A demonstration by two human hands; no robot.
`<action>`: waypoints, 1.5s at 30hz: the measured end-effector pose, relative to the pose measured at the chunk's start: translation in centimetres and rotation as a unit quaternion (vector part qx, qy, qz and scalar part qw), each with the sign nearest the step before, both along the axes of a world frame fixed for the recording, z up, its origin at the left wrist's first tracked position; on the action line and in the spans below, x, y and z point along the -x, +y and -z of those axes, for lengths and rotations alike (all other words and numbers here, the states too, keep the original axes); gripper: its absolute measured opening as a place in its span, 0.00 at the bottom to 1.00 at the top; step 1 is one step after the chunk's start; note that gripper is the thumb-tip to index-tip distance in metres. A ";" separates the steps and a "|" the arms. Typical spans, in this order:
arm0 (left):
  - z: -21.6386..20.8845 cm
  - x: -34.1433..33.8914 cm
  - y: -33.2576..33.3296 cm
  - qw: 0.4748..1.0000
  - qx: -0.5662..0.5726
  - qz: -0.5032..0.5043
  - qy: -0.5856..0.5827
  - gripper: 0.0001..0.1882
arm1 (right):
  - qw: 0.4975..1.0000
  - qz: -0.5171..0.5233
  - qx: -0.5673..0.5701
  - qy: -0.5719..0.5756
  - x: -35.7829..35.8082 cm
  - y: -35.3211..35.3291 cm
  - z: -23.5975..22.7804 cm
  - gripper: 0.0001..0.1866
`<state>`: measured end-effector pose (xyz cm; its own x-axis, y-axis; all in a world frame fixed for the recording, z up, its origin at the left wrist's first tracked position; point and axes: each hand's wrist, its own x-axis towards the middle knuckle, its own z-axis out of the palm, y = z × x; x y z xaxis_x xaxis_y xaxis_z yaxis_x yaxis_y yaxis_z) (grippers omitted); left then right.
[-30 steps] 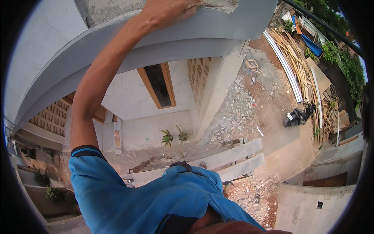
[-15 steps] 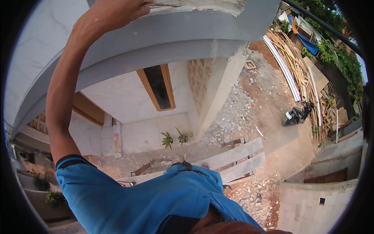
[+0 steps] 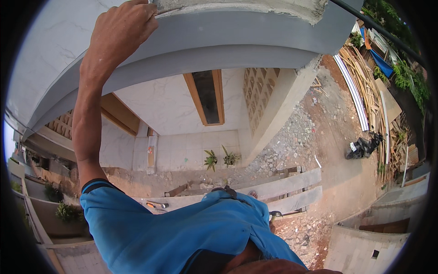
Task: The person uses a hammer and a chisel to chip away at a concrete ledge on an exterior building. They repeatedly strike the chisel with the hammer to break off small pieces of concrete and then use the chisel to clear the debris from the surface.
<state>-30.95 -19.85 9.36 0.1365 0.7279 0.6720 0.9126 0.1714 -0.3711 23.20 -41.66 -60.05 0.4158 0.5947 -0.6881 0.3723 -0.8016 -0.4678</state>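
My left hand (image 3: 122, 34) is raised at the top left, closed with its knuckles up, beside the edge of a grey ledge (image 3: 255, 34). From its fingers sticks a thin, dark metal shank (image 3: 169, 11), perhaps part of a hand tool. The rest of that tool is hidden by my hand or cut off by the top edge. Rough, pale cement (image 3: 237, 5) covers the top of the ledge and breaks off raggedly at its right end. My right hand is out of sight.
Far below, planks (image 3: 292, 198) lie beneath me, with an orange-handled tool (image 3: 157, 205) on them. Two potted plants (image 3: 211, 160) stand by the tiled wall. Rubble (image 3: 283, 141), a motorbike (image 3: 362, 147) and stacked timber (image 3: 365, 86) are at right. A black cable (image 3: 378, 29) crosses the upper right.
My left hand has come lower and more fully into view, still closed round the shank. The ledge and ground have shifted rightward in the picture as my head turned.
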 end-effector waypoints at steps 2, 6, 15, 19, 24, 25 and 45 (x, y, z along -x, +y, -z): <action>1.1 -0.7 0.3 1.000 0.003 0.025 0.015 0.12 | 1.000 -0.007 0.004 -0.001 0.0 -0.2 0.0 0.35; 1.6 -0.6 -0.2 0.997 0.032 0.066 -0.029 0.12 | 1.000 -0.015 0.002 -0.002 0.5 0.1 0.1 0.36; -0.1 2.3 -1.7 0.997 0.030 -0.067 0.026 0.12 | 1.000 -0.022 0.009 -0.003 1.5 -0.1 0.4 0.36; 0.5 1.3 -0.5 0.998 0.044 -0.033 0.040 0.12 | 1.000 -0.021 0.009 -0.004 1.6 -0.7 0.3 0.36; 1.2 -1.6 3.0 0.999 0.052 0.009 0.008 0.13 | 1.000 -0.011 0.004 -0.002 1.8 -2.2 -0.1 0.37; 0.1 -3.9 3.2 0.996 0.092 -0.003 -0.021 0.13 | 1.000 0.001 0.002 -0.004 2.0 -3.0 -0.2 0.37; 7.5 -6.3 18.2 0.955 -0.017 0.296 -0.021 0.21 | 0.964 0.241 0.092 -0.057 10.0 -20.7 -2.5 0.33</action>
<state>-24.62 -1.64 1.82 0.4891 0.5087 0.7085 0.8676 -0.3676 -0.3349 13.22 -62.38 -57.54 0.6919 0.1855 -0.6977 -0.0241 -0.9600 -0.2791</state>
